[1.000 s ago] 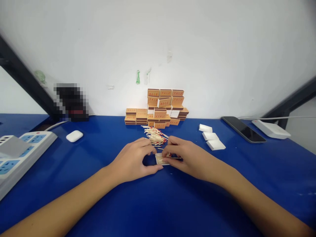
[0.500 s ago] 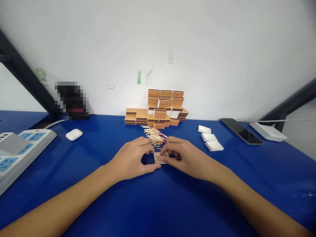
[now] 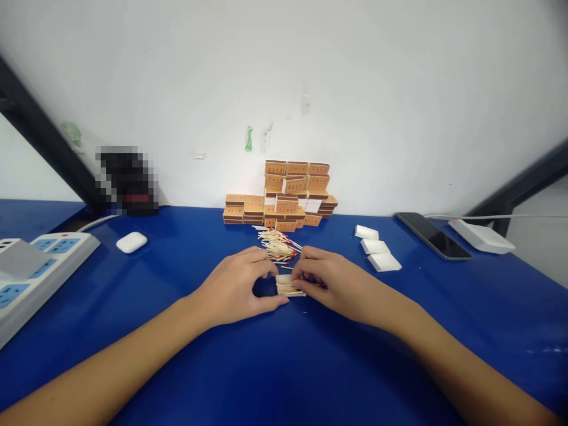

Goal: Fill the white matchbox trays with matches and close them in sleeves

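Note:
On the blue table lies a small white matchbox tray [image 3: 284, 278] with matchsticks [image 3: 287, 289] lengthwise inside. My left hand [image 3: 239, 284] curves around its left end, thumb at the near edge and fingertips at the far edge. My right hand [image 3: 335, 283] is over the tray's right part, thumb and fingers pinched on the matchsticks there; the fingers hide that end. Just beyond the tray is a loose heap of red-tipped matches [image 3: 276, 245], with a single match lying between heap and tray.
Orange matchboxes [image 3: 297, 183] stand stacked against the wall. Several white tray-shaped pieces [image 3: 384, 262] and a phone [image 3: 432, 235] lie to the right, with a white box [image 3: 481, 236] beyond. At left are a white earphone case [image 3: 132, 242] and a power strip [image 3: 66, 260].
My right hand has shifted slightly right, uncovering more of the tray and its matchsticks. My left hand stays at the tray's left end.

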Motion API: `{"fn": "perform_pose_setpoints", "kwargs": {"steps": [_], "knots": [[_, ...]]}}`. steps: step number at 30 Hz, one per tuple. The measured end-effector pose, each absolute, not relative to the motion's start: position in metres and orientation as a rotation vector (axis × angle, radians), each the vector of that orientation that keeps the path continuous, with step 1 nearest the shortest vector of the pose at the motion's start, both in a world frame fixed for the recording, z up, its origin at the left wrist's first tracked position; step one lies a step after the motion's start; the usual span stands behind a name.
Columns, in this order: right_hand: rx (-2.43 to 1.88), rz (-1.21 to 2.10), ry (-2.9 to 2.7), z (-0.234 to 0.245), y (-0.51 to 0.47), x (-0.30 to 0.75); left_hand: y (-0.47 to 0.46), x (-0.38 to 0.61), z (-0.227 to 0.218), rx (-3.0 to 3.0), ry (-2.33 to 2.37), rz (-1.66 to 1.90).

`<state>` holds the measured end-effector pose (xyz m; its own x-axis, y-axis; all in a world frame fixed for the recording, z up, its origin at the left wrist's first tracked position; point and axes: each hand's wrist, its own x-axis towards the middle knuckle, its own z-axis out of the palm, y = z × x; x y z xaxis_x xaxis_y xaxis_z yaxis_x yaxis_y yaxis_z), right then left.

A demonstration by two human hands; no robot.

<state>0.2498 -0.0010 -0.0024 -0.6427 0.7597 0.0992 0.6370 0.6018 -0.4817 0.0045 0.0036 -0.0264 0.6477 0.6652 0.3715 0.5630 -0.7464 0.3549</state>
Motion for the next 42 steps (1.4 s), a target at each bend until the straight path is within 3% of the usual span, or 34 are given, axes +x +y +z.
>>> {"fn": "perform_pose_setpoints", "kwargs": {"steps": [42], "knots": [[-1.023, 0.760, -2.506, -0.002, -0.014, 0.242, 0.002, 0.007, -0.024, 2.703, 0.910, 0.681]]}}
